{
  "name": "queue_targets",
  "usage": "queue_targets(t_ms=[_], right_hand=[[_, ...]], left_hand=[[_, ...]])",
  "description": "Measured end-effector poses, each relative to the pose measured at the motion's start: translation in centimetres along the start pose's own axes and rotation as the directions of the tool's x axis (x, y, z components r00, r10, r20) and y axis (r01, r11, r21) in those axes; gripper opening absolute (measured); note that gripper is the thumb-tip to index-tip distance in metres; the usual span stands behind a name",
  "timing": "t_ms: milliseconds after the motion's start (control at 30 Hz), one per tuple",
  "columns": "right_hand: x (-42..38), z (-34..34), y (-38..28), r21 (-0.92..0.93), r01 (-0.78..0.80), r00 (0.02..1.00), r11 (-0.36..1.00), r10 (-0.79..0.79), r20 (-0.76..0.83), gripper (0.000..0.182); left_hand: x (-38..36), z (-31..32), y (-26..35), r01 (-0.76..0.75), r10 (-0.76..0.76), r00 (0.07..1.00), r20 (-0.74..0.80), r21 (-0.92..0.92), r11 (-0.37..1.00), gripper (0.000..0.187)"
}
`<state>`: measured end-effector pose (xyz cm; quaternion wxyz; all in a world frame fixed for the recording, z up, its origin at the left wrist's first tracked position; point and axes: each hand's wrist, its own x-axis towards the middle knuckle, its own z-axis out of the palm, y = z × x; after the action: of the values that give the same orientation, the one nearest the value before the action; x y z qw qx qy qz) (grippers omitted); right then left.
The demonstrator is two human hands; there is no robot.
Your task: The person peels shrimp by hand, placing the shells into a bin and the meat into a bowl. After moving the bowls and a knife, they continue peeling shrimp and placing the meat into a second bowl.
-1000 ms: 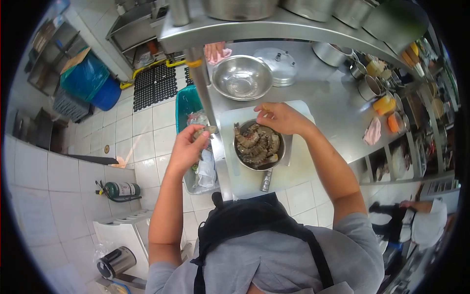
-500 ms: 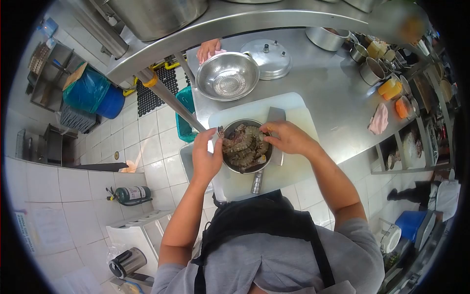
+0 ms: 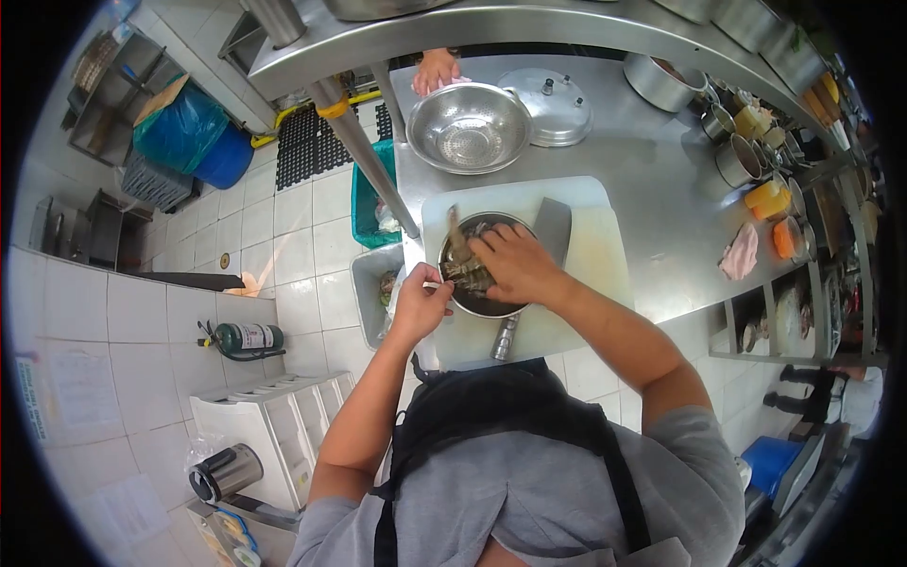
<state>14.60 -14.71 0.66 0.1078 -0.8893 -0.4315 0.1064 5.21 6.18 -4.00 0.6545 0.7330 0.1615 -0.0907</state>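
Note:
A round metal bowl [image 3: 490, 310] of raw prawns [image 3: 465, 269] stands on the white cutting board [image 3: 595, 255]. One prawn [image 3: 455, 227] sticks up past the bowl's left rim. My right hand [image 3: 515, 266] reaches over the bowl, its curled fingers on that prawn and covering part of the others. At the left rim my left hand [image 3: 422, 302] is closed, thumb and forefinger pinched together beside the prawns; what lies between them is too small to make out. A cleaver [image 3: 554, 231] lies flat, partly beneath the bowl, with its metal handle [image 3: 505, 338] towards me.
Behind the board are a perforated metal colander [image 3: 470, 129] and a metal lid [image 3: 557, 109]. Another person's hand [image 3: 436, 72] rests by the colander. Left of the board stand a grey bin [image 3: 368, 274] and a green-lined bin [image 3: 364, 198]. A shelf post [image 3: 364, 156] rises close by.
My right hand has moved left and down over the prawns. My left hand has dropped lower at the rim and closed. A prawn now sticks up at the bowl's left. The view has shifted slightly.

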Motion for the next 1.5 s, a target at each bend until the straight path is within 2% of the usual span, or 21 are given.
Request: queue_targets(t_ms=[33,100,233,300,333,433,500,600,633,667,700,767,833,900,1033,1100,1133,1200,1333,1433,1500], right_hand=[[0.4,0.3,0.5,-0.004,0.003,1.0,1.0,-0.003,0.003,0.069],[1.3,1.2,2.4,0.134,-0.15,0.989,0.98,0.147,0.03,0.057],[1.1,-0.6,3.7,0.273,-0.132,0.991,0.953,0.125,0.042,0.053],[0.7,-2.0,3.3,0.379,-0.271,0.963,0.885,0.251,0.102,0.046],[0.6,-2.1,3.2,0.376,-0.274,0.962,0.885,0.254,0.104,0.046],[0.1,-2.4,2.3,0.381,-0.326,0.943,0.865,0.327,0.064,0.043],[-0.8,-2.6,0.7,0.307,-0.272,0.91,0.912,0.348,-0.228,0.043],[-1.2,-3.1,-2.4,0.436,-0.203,0.922,0.877,0.321,-0.216,0.046],[-1.0,-2.3,-3.0,0.437,-0.205,0.921,0.876,0.323,-0.216,0.046],[-0.8,-1.0,-3.2,0.459,-0.207,0.956,0.864,0.279,-0.094,0.047],[-0.6,0.1,-3.5,0.479,-0.214,0.973,0.852,0.228,0.029,0.048],[-0.4,1.9,-4.4,0.425,-0.254,0.96,0.869,0.28,0.0,0.051],[0.2,1.7,-5.1,0.37,-0.287,0.948,0.884,0.318,-0.023,0.055],[0.5,1.3,-5.8,0.333,-0.326,0.945,0.885,0.309,0.106,0.061],[0.9,2.1,-5.8,0.302,-0.336,0.942,0.892,0.314,0.12,0.067],[1.2,1.1,-4.9,0.364,-0.411,0.893,0.836,0.289,0.344,0.07],[1.1,1.2,-4.4,0.362,-0.411,0.893,0.837,0.289,0.345,0.07],[1.0,2.0,-3.0,0.624,-0.31,0.948,0.717,0.185,0.258,0.076],[0.4,3.1,-2.5,0.697,-0.197,0.98,0.69,0.125,0.153,0.078],[0.3,2.4,-1.7,0.704,-0.151,0.988,0.694,0.098,0.116,0.064],[0.3,2.1,-0.5,0.794,-0.236,0.97,0.56,0.184,0.159,0.049]], left_hand=[[0.0,-0.1,0.2,0.04,-0.039,0.999,0.015,-0.013,0.999,0.017],[0.0,-0.2,0.4,0.071,-0.07,0.997,0.03,-0.032,0.997,0.016],[0.1,-0.4,0.3,0.054,-0.051,0.998,0.039,-0.067,0.996,0.017],[0.2,-0.6,0.2,0.056,-0.052,0.997,0.05,-0.083,0.995,0.017],[0.3,-0.7,0.2,0.065,-0.06,0.996,0.064,-0.076,0.995,0.017],[0.1,-0.7,0.5,0.084,-0.08,0.994,0.076,-0.057,0.995,0.017],[0.0,-0.7,0.6,0.097,-0.094,0.993,0.073,-0.045,0.994,0.017],[0.0,-0.8,0.1,0.121,-0.121,0.989,0.08,0.006,0.993,0.021],[0.0,-0.8,-0.2,-0.017,0.014,1.0,0.015,0.208,0.978,0.023],[0.1,-0.7,-0.5,-0.142,0.163,0.986,-0.017,0.408,0.902,0.025],[0.1,-0.8,-0.8,-0.146,0.165,0.986,-0.012,0.409,0.901,0.025],[0.2,-0.8,-1.1,-0.203,0.234,0.972,-0.015,0.445,0.872,0.026],[-0.2,-0.7,-0.5,-0.197,0.218,0.976,-0.002,0.421,0.886,0.025],[-0.5,-0.9,-0.9,-0.185,0.196,0.98,0.013,0.401,0.897,0.025],[-0.5,-0.9,-1.7,-0.192,0.201,0.98,0.003,0.312,0.93,0.024],[-0.6,-0.8,-1.7,-0.175,0.18,0.984,0.007,0.278,0.945,0.024],[-0.5,-0.8,-1.9,-0.18,0.179,0.983,0.029,0.274,0.945,0.023],[-0.5,-0.9,-2.2,-0.182,0.177,0.983,0.045,0.268,0.946,0.023],[-0.6,-1.3,-2.4,-0.202,0.191,0.979,0.068,0.257,0.945,0.025],[-0.6,-1.4,-1.9,-0.18,0.167,0.983,0.076,0.237,0.955,0.025],[-0.7,-1.4,-1.8,-0.161,0.147,0.986,0.081,0.215,0.963,0.025]])
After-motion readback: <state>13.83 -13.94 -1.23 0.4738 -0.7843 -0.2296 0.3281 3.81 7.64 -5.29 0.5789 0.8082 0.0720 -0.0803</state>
